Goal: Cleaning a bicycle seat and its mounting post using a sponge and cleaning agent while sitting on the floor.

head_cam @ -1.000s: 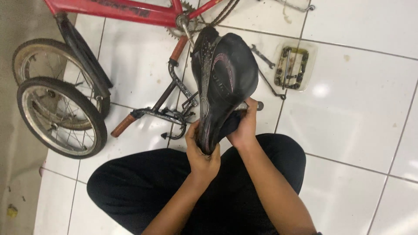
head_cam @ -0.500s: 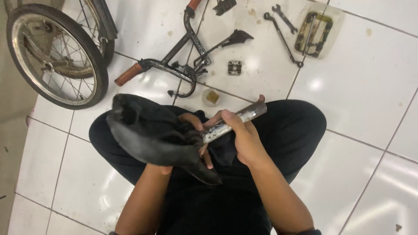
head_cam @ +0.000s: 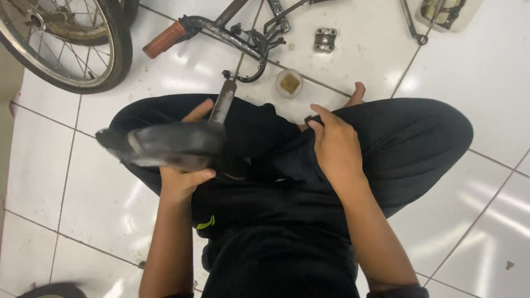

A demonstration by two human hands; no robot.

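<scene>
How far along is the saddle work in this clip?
Done: handlebar, clamp block and wheel lie loose on the tiles. In hand: left hand grips the black saddle with its seatpost; right hand presses dark cloth on the lap. Left: nothing refitted yet.

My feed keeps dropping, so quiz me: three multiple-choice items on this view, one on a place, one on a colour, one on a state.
1. Where is the small round cup?
A. on the tile floor past the knees
B. in the right hand
C. on the wheel

2. What colour is the handlebar grip?
A. blue
B. reddish brown
C. white

3. What is the left hand doing?
A. resting flat on the floor
B. holding the black bicycle saddle
C. gripping the wheel

Answers:
1. A, it sits on the white tile by the handlebar.
2. B, the grip's ribbed end shows that hue.
3. B, the fingers wrap under the saddle, while the right hand grips dark cloth on the lap.
</scene>
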